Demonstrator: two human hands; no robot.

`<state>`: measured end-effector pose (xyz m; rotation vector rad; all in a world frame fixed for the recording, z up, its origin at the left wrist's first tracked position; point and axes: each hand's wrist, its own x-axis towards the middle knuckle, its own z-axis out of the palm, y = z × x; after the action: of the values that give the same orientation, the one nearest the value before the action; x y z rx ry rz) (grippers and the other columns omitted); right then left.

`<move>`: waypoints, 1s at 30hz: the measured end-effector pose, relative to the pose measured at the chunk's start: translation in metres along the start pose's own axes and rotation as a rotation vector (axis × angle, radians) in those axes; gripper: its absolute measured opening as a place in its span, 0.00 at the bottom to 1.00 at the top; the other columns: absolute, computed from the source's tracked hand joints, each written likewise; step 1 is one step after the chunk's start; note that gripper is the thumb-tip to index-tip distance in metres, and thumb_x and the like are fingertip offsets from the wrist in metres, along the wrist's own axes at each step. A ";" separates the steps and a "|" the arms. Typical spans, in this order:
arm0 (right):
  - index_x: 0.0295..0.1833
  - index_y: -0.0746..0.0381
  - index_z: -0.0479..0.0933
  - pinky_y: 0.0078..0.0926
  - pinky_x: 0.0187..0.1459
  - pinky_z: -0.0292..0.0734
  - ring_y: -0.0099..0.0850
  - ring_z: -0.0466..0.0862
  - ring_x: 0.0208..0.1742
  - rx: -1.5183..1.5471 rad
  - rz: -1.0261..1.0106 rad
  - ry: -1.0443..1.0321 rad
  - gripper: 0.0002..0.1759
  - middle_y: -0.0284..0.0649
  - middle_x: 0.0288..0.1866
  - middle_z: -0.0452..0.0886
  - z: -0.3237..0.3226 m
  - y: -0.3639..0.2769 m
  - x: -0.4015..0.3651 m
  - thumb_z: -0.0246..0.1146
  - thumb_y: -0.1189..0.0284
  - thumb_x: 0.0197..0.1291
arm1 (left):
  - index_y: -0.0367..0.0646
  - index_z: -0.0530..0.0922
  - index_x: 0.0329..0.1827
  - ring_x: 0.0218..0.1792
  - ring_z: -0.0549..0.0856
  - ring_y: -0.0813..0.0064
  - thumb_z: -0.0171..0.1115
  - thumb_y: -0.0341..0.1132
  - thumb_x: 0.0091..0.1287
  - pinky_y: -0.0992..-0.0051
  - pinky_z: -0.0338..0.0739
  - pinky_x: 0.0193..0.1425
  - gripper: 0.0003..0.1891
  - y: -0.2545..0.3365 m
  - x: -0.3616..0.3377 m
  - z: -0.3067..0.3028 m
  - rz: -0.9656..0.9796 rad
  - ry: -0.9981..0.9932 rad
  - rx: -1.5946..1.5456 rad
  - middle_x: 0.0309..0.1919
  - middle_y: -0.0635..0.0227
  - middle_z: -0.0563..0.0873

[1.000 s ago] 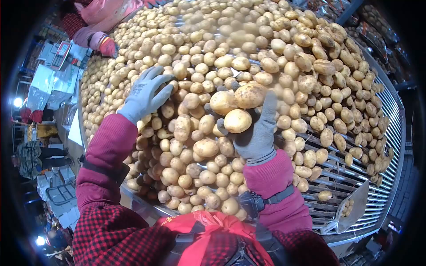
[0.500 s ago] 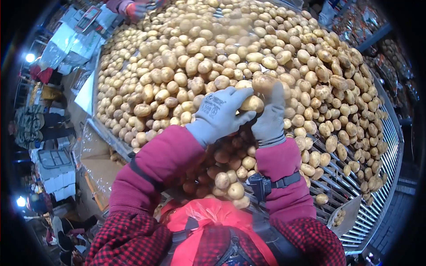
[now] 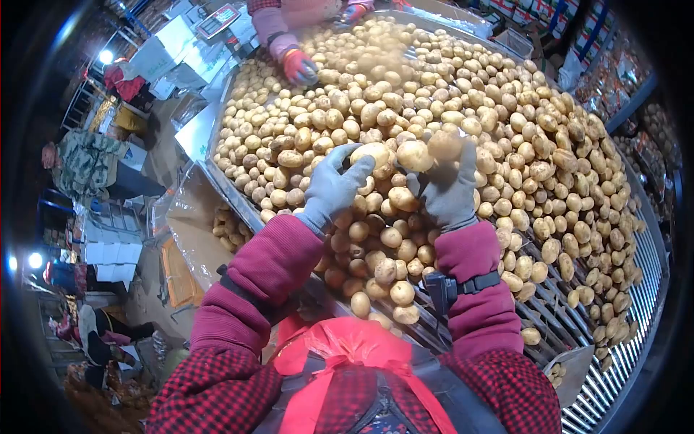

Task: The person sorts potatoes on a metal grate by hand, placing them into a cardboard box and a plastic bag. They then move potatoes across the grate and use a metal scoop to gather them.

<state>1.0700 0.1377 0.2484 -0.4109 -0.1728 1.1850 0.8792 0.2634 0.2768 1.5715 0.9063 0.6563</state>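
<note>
The left hand (image 3: 332,186) curls around 1 potato (image 3: 377,153), likely to steady it. The right hand (image 3: 450,199) cups 2 potatoes (image 3: 414,155), apparently so neither rolls off, though blur hides the exact grip. Loose potatoes (image 3: 541,171) lie beneath and beyond both hands on a slatted surface (image 3: 614,376).

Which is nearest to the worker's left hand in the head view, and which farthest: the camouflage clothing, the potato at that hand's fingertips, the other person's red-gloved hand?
From the left hand:
1. Potato: right at its fingertips.
2. Other person's red-gloved hand: farther up the picture.
3. Camouflage clothing: off at the left.
</note>
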 end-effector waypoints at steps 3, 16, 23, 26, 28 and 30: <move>0.75 0.62 0.72 0.44 0.56 0.88 0.46 0.84 0.66 -0.082 0.053 -0.060 0.48 0.47 0.70 0.79 0.020 0.012 -0.017 0.50 0.29 0.72 | 0.36 0.78 0.72 0.53 0.88 0.74 0.70 0.45 0.76 0.73 0.85 0.59 0.28 -0.005 -0.012 -0.010 0.205 0.045 0.295 0.56 0.61 0.88; 0.72 0.62 0.73 0.33 0.57 0.85 0.30 0.89 0.50 -0.616 0.420 -0.302 0.25 0.40 0.55 0.87 0.112 0.102 -0.094 0.57 0.55 0.83 | 0.45 0.70 0.80 0.76 0.75 0.44 0.81 0.41 0.62 0.53 0.70 0.78 0.43 -0.006 -0.151 -0.052 0.750 0.283 0.336 0.75 0.47 0.76; 0.65 0.61 0.80 0.35 0.51 0.86 0.33 0.89 0.51 -0.573 0.653 -0.210 0.21 0.40 0.55 0.89 0.104 0.172 -0.133 0.54 0.57 0.84 | 0.50 0.70 0.81 0.64 0.84 0.45 0.80 0.44 0.62 0.57 0.80 0.69 0.43 -0.045 -0.224 -0.111 0.550 0.349 0.328 0.66 0.49 0.82; 0.71 0.59 0.76 0.34 0.51 0.84 0.31 0.88 0.50 -0.652 0.767 -0.257 0.22 0.37 0.53 0.88 0.098 0.193 -0.143 0.57 0.57 0.82 | 0.49 0.70 0.81 0.65 0.84 0.49 0.79 0.52 0.61 0.58 0.79 0.70 0.46 -0.060 -0.253 -0.118 0.328 0.425 0.263 0.66 0.53 0.82; 0.82 0.59 0.63 0.29 0.58 0.81 0.29 0.84 0.59 -0.539 1.032 -0.263 0.27 0.38 0.69 0.79 0.107 0.198 -0.152 0.55 0.67 0.83 | 0.49 0.71 0.80 0.66 0.84 0.54 0.81 0.43 0.61 0.60 0.79 0.70 0.43 -0.065 -0.276 -0.128 0.179 0.411 0.254 0.67 0.53 0.81; 0.83 0.59 0.63 0.29 0.57 0.81 0.29 0.83 0.58 -0.606 1.129 -0.319 0.28 0.39 0.69 0.79 0.123 0.209 -0.153 0.55 0.67 0.83 | 0.48 0.72 0.78 0.64 0.85 0.63 0.81 0.38 0.63 0.64 0.80 0.69 0.39 -0.078 -0.288 -0.136 0.093 0.478 0.070 0.66 0.58 0.83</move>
<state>0.7904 0.0893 0.2903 -0.9087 -0.6394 2.3214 0.5960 0.1015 0.2462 1.5527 1.2203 1.1062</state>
